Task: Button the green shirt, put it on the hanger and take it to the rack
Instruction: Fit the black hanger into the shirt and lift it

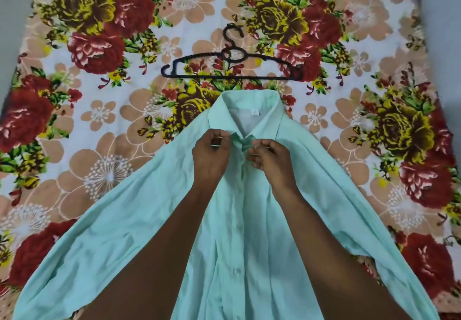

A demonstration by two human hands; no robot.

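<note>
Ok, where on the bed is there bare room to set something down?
Free patches: the floral bedspread left of the black hanger, right of it, and above its hook. Crowded: the near middle, where the green shirt spreads and the left hand and right hand pinch the collar.

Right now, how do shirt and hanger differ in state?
The shirt is pinched at the collar by the left hand and right hand; the hanger lies untouched beyond it. The shirt is pale green cloth, spread wide; the hanger is a thin black frame. Both lie on the floral blanket.
</note>
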